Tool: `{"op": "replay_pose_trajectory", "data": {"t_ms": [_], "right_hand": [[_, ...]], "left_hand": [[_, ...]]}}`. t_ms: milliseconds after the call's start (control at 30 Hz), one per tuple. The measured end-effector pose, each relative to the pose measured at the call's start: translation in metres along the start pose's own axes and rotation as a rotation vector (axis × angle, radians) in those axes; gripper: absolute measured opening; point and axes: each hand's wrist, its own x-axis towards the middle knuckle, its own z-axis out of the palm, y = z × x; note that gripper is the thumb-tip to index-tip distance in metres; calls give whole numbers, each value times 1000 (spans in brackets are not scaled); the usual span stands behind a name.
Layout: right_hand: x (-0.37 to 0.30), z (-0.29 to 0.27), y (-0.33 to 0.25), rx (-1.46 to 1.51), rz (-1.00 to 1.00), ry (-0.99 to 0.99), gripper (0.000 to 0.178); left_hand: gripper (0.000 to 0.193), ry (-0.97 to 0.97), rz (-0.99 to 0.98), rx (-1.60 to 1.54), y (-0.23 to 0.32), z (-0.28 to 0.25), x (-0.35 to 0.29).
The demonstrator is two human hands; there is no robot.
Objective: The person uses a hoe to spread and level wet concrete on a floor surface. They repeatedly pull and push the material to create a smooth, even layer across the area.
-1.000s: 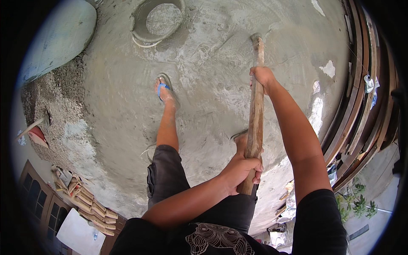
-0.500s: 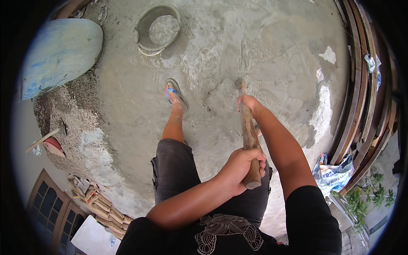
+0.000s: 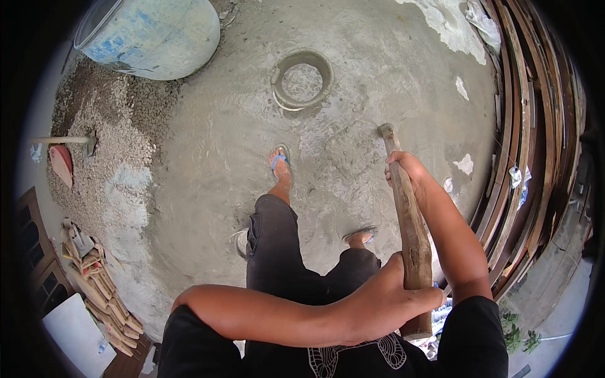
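My two hands grip a long, thick wooden tool handle [image 3: 411, 236], held slanting over wet grey cement [image 3: 353, 148]. My right hand [image 3: 406, 167] is closed round its far part, just short of a dark collar-like end. Closer to me, my left hand [image 3: 398, 301] wraps the handle above its butt, my left forearm crossing in front of my body. Any blade at the far end cannot be made out. Ahead stands a cement-smeared bucket [image 3: 325, 80] with grey, wet-looking contents. My feet, in blue-strapped sandals [image 3: 279, 162], stand in the cement.
A blue drum [image 3: 157, 38] lies tipped at the upper left beside a gravel heap [image 3: 113, 107]. A wooden-handled tool [image 3: 66, 140] and a red piece [image 3: 61, 165] rest by the gravel. Stacked planks [image 3: 529, 126] line the right side. Wood scraps [image 3: 104, 293] lie lower left.
The handle's far end has lifted off the cement, and its butt has come down toward my right side. Both hands keep their hold. The view has shifted, showing the drum and bucket farther right.
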Motion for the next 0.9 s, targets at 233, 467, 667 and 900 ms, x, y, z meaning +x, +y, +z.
{"op": "replay_pose_trajectory", "data": {"t_ms": [233,467,667,900], "right_hand": [[-30,109,-61,6,-324,128,29],[137,282,32,-67,-519,314,42],[199,319,98,29,-484,232,53],[140,178,86,846,-476,-114,27]], "left_hand": [[80,142,236,130,-10,-60,-97],[52,1241,-369,1113,-101,-310,-108],[50,1667,-629,963,-181,-494,-23],[64,986,141,1055,-169,-345,-36]]}}
